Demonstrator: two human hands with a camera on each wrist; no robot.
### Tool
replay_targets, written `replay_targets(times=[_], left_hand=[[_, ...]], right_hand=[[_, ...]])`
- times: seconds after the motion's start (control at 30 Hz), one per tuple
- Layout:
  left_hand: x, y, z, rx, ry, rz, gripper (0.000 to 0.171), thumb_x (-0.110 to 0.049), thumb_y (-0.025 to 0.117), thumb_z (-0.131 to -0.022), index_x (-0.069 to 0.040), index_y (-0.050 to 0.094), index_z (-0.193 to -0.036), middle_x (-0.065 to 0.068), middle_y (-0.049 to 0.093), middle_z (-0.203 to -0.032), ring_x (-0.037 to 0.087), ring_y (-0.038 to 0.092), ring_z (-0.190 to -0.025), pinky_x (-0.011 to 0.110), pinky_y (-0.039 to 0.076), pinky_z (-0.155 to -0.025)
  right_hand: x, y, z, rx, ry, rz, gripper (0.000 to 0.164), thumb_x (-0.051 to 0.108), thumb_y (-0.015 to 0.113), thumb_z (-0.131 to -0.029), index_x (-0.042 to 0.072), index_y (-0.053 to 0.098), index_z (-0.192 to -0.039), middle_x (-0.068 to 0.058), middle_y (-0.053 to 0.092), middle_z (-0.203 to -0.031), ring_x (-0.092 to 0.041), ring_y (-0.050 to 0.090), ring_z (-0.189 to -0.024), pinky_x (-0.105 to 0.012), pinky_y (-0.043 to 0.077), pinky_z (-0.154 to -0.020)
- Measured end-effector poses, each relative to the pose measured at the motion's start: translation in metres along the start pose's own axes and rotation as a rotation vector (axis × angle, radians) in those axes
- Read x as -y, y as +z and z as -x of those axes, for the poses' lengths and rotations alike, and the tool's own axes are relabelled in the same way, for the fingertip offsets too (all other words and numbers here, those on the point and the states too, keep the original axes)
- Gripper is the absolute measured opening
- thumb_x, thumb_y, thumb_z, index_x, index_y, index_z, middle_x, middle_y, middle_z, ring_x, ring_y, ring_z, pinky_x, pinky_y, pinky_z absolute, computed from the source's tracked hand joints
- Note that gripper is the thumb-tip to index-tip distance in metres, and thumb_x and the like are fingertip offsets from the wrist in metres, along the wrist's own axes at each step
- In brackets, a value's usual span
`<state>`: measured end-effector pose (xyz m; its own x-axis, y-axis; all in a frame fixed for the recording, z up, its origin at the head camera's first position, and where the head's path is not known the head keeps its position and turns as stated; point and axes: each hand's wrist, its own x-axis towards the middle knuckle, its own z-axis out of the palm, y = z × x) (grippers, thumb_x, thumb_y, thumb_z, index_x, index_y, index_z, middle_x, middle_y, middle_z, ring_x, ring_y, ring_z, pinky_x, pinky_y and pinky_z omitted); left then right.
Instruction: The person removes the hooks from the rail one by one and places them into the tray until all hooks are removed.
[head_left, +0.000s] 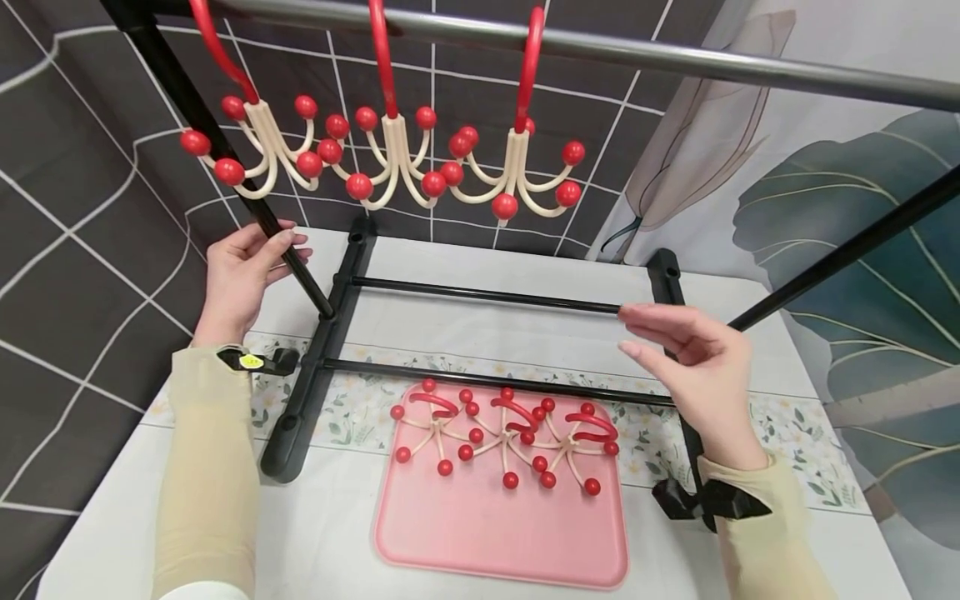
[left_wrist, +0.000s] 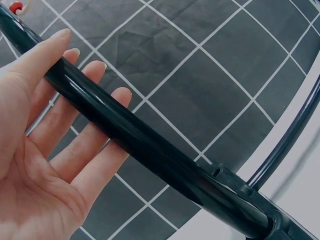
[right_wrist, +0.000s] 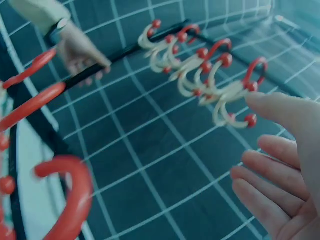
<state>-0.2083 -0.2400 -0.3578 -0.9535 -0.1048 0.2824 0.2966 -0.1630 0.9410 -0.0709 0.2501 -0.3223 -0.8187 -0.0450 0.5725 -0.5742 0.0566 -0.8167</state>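
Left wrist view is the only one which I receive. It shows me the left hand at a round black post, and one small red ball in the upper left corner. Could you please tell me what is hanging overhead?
Observer: Three cream hangers with red hooks and red ball tips hang side by side from a round grey metal bar.

Operator: Thank you. Is there also something on the table in front of the person?

Observer: Yes, a pink rectangular tray with three more such hangers on it.

Operator: I understand. And does the right hand hold something?

Observer: No, the bare right hand holds nothing.
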Motion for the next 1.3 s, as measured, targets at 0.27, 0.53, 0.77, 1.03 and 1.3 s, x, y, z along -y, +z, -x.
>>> replay_targets(times=[0.27, 0.53, 0.77, 1.03, 1.3], left_hand=[[-0.001, 0.002, 0.001, -0.007, -0.001, 0.010, 0.027, -0.005, 0.075, -0.093, 0.008, 0.070, -0.115, 0.011, 0.074, -0.095, 0.020, 0.075, -0.081, 0.026, 0.060, -0.077], [0.000, 0.001, 0.002, -0.013, -0.009, 0.030, 0.025, -0.004, 0.076, -0.092, 0.007, 0.071, -0.114, 0.012, 0.074, -0.096, 0.021, 0.075, -0.082, 0.027, 0.060, -0.078], [0.001, 0.001, 0.000, -0.005, 0.009, 0.014, 0.022, -0.005, 0.075, -0.093, 0.005, 0.072, -0.113, 0.012, 0.074, -0.095, 0.021, 0.075, -0.081, 0.026, 0.060, -0.078], [-0.001, 0.000, 0.001, -0.004, -0.001, 0.028, 0.025, -0.004, 0.075, -0.093, 0.008, 0.071, -0.114, 0.012, 0.074, -0.095, 0.021, 0.075, -0.082, 0.027, 0.060, -0.079], [-0.002, 0.000, -0.001, -0.003, 0.010, 0.024, 0.026, -0.004, 0.075, -0.093, 0.009, 0.070, -0.114, 0.011, 0.074, -0.094, 0.020, 0.075, -0.081, 0.026, 0.060, -0.078]], right_hand=[[0.019, 0.027, -0.026, -0.177, -0.013, -0.024, 0.033, -0.019, 0.078, -0.079, -0.018, 0.068, -0.110, -0.028, 0.070, -0.109, -0.030, 0.073, -0.097, -0.036, 0.057, -0.089], [0.052, 0.067, -0.059, -0.177, -0.128, -0.009, 0.031, -0.011, 0.082, -0.079, -0.016, 0.070, -0.107, -0.028, 0.070, -0.106, -0.033, 0.072, -0.096, -0.040, 0.056, -0.092], [0.063, 0.086, -0.095, -0.177, -0.234, -0.030, 0.031, -0.010, 0.085, -0.076, -0.011, 0.073, -0.105, -0.027, 0.071, -0.104, -0.035, 0.072, -0.095, -0.042, 0.057, -0.091], [0.064, 0.104, -0.137, -0.143, -0.333, -0.004, 0.027, -0.007, 0.085, -0.079, -0.004, 0.077, -0.104, -0.018, 0.074, -0.104, -0.032, 0.073, -0.095, -0.043, 0.058, -0.089], [0.066, 0.118, -0.157, -0.159, -0.376, 0.087, 0.022, 0.001, 0.085, -0.083, -0.003, 0.077, -0.103, -0.012, 0.076, -0.098, -0.025, 0.074, -0.091, -0.038, 0.059, -0.087]])
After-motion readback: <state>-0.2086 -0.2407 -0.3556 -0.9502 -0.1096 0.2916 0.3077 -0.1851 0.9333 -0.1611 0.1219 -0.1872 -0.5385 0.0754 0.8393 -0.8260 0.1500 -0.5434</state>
